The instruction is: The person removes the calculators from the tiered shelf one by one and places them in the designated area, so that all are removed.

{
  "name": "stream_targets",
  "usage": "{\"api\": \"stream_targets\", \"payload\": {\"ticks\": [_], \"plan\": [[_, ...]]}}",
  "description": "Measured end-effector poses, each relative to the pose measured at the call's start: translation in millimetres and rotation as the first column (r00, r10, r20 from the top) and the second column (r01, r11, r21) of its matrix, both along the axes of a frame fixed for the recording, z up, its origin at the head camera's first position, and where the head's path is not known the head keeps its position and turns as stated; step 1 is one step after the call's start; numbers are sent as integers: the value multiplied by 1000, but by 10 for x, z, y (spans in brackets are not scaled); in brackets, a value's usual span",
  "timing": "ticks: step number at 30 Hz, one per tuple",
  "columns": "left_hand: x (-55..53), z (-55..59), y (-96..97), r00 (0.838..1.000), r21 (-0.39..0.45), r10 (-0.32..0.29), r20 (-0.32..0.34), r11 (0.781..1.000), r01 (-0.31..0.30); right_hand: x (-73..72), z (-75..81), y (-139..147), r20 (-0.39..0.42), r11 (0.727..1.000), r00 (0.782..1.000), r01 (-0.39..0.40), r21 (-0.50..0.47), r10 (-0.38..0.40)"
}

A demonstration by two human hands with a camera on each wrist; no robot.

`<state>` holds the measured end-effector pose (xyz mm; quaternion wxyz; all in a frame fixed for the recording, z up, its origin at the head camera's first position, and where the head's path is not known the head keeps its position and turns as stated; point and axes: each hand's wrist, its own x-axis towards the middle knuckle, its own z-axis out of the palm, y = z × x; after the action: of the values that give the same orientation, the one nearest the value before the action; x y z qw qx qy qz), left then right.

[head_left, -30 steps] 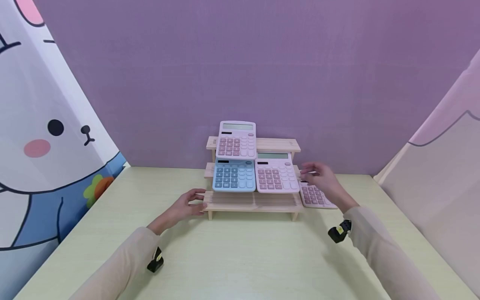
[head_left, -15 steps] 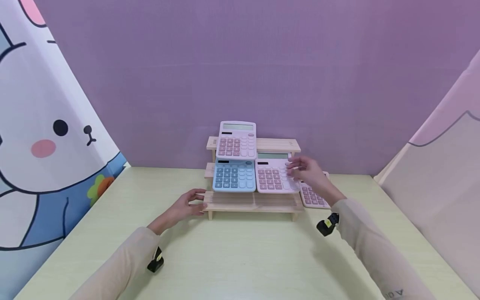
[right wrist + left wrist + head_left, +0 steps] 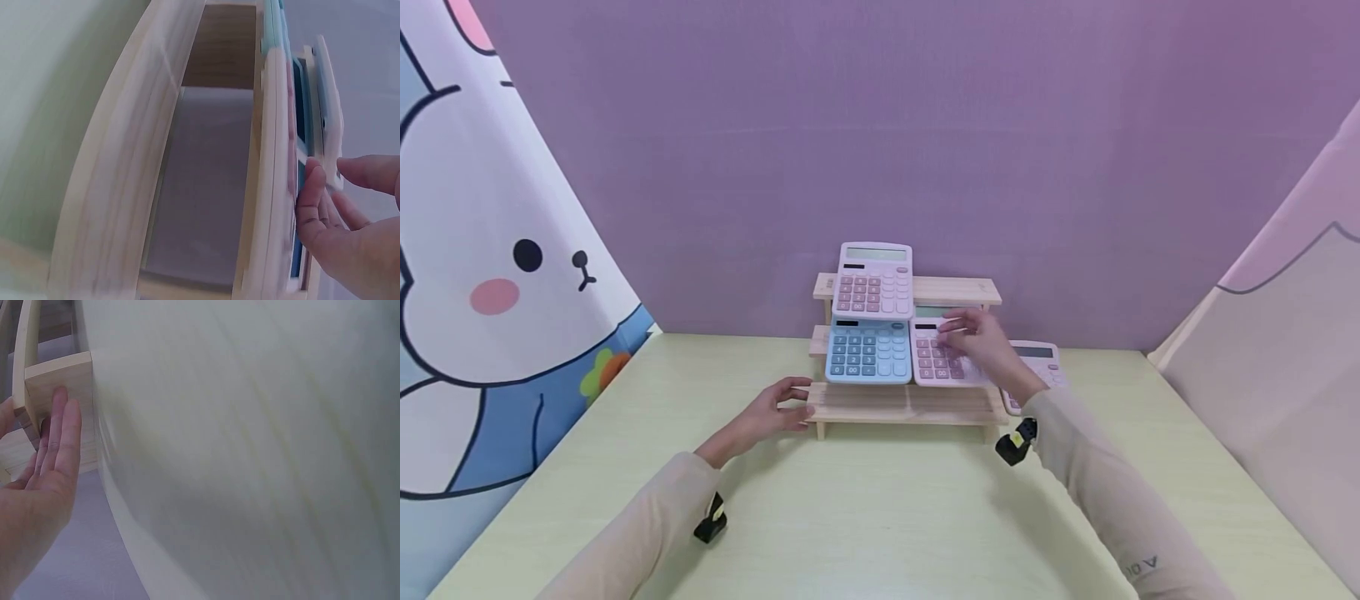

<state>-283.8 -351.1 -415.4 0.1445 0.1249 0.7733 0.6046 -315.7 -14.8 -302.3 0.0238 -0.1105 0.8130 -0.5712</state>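
A three-tier wooden rack (image 3: 910, 403) carries the calculators. On its top tier leans a pink calculator (image 3: 872, 281). The middle tier holds a blue calculator (image 3: 868, 354) and, beside it, another pink calculator (image 3: 934, 367). My right hand (image 3: 985, 346) is over that second pink calculator, covering part of its keys and screen, holding nothing. In the right wrist view, its thumb and fingertips are close to the lower corner of the top-tier calculator (image 3: 330, 112). My left hand (image 3: 772, 410) touches the left end of the bottom tier, its fingers extended along the end panel (image 3: 69, 381).
A third pink calculator (image 3: 1037, 354) lies on the table (image 3: 865, 517) at the rack's right, partly hidden by my right forearm. A purple panel (image 3: 880, 150) stands behind the rack. Printed cloths (image 3: 490, 208) hang at both sides.
My right hand has moved left from the rack's right side to over the middle-tier pink calculator, uncovering more of the one on the table. The left hand and calculators have stayed put.
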Motion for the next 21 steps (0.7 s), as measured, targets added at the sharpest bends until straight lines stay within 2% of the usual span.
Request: {"api": "stream_targets", "payload": {"ticks": [11,21], "plan": [[-3,-4,16,1000,-7,9,1,1000,-9,-82,-36,-305,69,982,997,56,-179,-44],[-26,-20,2,1000,-13,3,-6,1000,-3,-162,-44,-465,71,967,994,93,-236,-78]]}}
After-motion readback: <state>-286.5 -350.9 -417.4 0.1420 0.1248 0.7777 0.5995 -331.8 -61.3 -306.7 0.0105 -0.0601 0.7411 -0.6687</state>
